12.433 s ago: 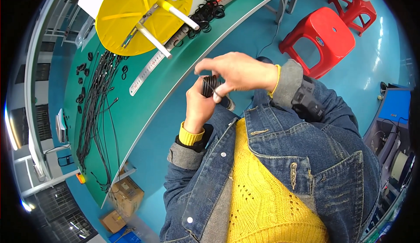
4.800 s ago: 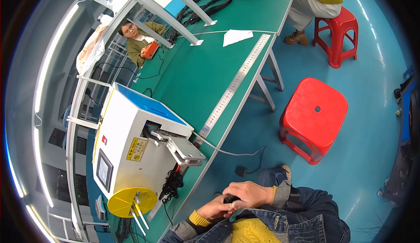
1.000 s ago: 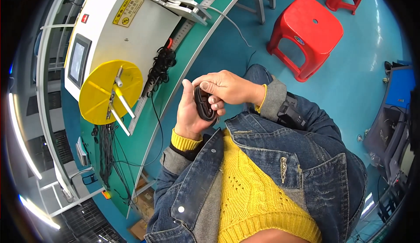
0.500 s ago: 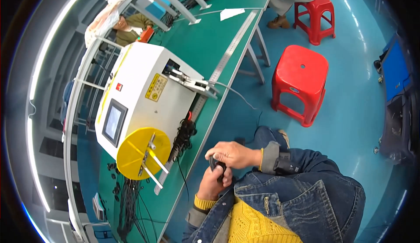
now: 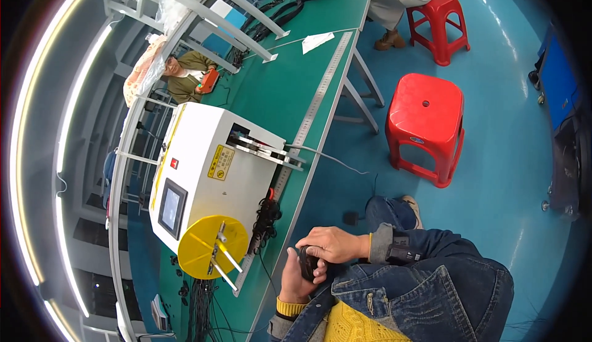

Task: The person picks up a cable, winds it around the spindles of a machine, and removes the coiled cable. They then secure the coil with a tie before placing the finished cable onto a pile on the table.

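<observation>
A small coil of black cable (image 5: 307, 263) is between my two hands, in front of my body and beside the table's edge. Cupped around its lower side, my left hand (image 5: 297, 279) has its thumb raised and its fingertips curled against the loops. From above, my right hand (image 5: 334, 244) grips the coil's top with bent fingers. Part of the coil is hidden behind the fingers. Just left of my hands stands a white machine (image 5: 206, 175) with a yellow disc (image 5: 200, 243) that carries metal and yellow rods.
The green table (image 5: 271, 101) holds a metal ruler strip (image 5: 324, 92), bundles of black cables (image 5: 200, 311) and a black cable heap (image 5: 266, 222). Red stools (image 5: 425, 105) stand to the right. Across the table a person holds an orange-red device (image 5: 209, 81); another sits at the far end.
The whole view has shifted, so the machine sits lower and further right. My left thumb has lifted and more of the coil shows; both hands stay on it.
</observation>
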Available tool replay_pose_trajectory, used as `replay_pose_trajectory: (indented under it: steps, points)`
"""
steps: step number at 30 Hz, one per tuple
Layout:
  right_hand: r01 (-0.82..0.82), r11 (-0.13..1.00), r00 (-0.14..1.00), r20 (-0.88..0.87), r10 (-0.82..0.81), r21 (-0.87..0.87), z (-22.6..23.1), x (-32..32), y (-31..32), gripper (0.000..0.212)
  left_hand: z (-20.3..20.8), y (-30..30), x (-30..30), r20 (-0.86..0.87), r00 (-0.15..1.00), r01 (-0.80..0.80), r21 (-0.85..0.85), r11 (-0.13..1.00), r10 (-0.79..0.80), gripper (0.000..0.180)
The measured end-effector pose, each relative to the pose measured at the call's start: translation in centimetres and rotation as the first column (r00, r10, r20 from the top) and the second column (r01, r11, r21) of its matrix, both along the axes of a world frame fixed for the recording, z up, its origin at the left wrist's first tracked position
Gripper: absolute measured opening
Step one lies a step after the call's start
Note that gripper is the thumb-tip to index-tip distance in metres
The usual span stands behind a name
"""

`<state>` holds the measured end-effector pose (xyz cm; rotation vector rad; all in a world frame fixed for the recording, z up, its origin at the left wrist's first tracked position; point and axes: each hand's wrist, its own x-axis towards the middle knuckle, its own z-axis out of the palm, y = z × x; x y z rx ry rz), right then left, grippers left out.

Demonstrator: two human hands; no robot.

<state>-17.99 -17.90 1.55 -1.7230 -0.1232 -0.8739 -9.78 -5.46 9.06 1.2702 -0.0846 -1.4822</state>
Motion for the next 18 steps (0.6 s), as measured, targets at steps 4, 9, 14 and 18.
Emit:
replay_pose_trajectory:
  steps: [4, 9, 14, 18]
  points:
    - [-0.114, 0.964, 0.993, -0.058, 0.103, -0.240, 0.2, -0.5, -3.4, 0.027, 0.1, -0.8, -0.2, -0.121, 0.989, 0.086, 0.037, 0.996, -0.081, 0.075]
    - [-0.215, 0.831, 0.901, -0.432, -0.033, -0.513, 3.4, -0.3, -6.8, 0.021, -0.3, -4.1, 1.3, -0.254, 0.965, 0.076, 0.035, 0.997, -0.064, 0.067]
    - [-0.286, 0.806, 0.911, -0.408, 0.062, -0.518, 2.5, 2.0, -6.0, 0.015, -1.2, -2.6, 1.4, -0.262, 0.963, -0.080, -0.030, 0.996, 0.069, 0.048]
    - [-0.303, 0.786, 0.925, -0.365, 0.106, -0.539, 2.2, 2.7, -4.5, 0.014, -1.0, -0.8, 0.8, -0.207, 0.957, -0.221, -0.065, 0.973, 0.203, 0.040]
